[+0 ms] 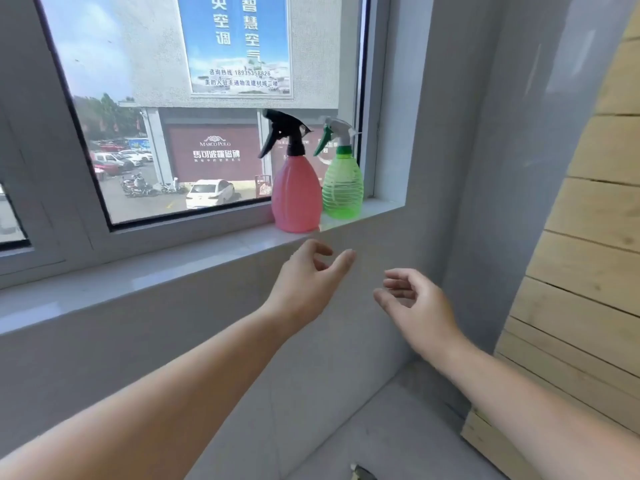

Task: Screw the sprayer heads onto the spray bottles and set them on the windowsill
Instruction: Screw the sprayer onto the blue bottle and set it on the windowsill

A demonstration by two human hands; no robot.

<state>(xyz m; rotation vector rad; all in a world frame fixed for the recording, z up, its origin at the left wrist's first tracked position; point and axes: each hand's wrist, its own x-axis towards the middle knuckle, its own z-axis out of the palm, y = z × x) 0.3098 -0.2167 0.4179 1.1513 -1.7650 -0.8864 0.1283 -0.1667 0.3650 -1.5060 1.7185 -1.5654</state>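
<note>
Head view: pink spray bottle (pixel 296 195) and green spray bottle (pixel 343 188), capped, at centre frame on the windowsill (pixel 138 275); left hand (pixel 308 275) and right hand (pixel 415 303) empty, fingers loosely curled.

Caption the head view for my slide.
Assembled pink spray bottle and green spray bottle stand together on the windowsill; left hand and right hand hover empty below.

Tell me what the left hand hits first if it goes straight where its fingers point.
Probably the windowsill edge under the pink spray bottle; the left hand is open just below, pointing upward. Depth is unclear, so it might reach the bottle's base instead.
</note>
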